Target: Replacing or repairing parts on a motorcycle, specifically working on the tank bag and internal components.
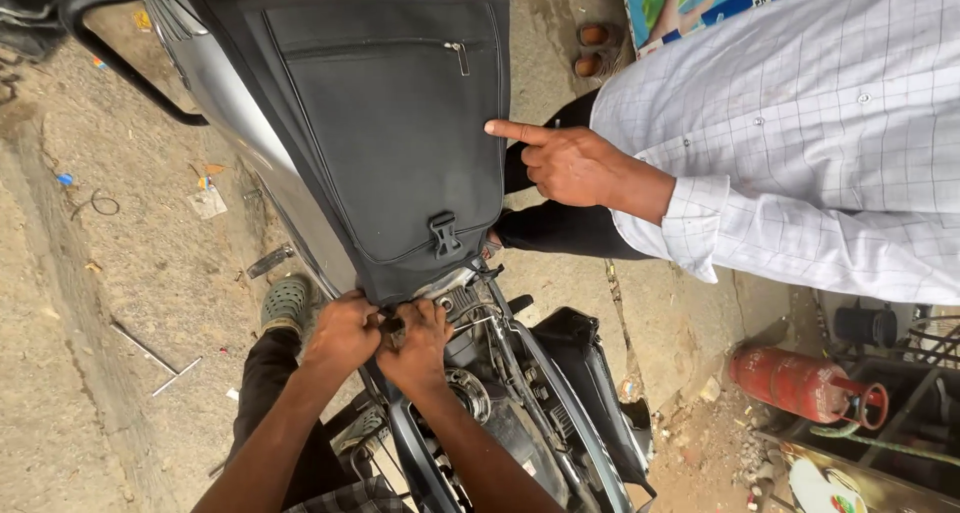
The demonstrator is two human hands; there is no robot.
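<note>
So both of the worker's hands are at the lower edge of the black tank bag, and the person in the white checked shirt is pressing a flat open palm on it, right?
Not quite. The head view shows the other person's hand pointing one extended index finger at the side of the black tank bag, not pressing a flat palm. The rest holds: the left hand and right hand are together at the bag's lower edge.

Part between hands (385, 335) hidden
</note>
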